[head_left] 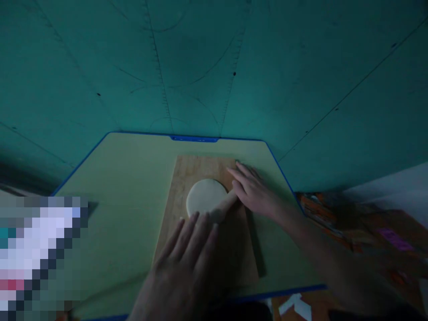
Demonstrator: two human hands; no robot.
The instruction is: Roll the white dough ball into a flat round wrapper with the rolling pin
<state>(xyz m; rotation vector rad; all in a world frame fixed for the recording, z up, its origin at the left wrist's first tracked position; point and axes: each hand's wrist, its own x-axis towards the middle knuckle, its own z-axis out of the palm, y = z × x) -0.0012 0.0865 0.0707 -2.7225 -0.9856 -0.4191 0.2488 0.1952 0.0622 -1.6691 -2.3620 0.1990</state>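
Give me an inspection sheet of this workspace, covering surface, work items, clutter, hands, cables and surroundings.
Surface: pale table with a blue edge; a wooden board lies on it.
Work items: round, flat dough on the board; rolling pin slanting at its near right side, partly hidden by the hands.
Clutter: pixelated object at left, identity unclear; white scraps beyond the table's near edge.
Hands: right hand on the pin's far end, fingers extended; left hand over its near end, fingers extended, contact unclear.
Cables: nothing seen.
Surroundings: green wall with dark lines and dots; blurred boxes at right; dim light.
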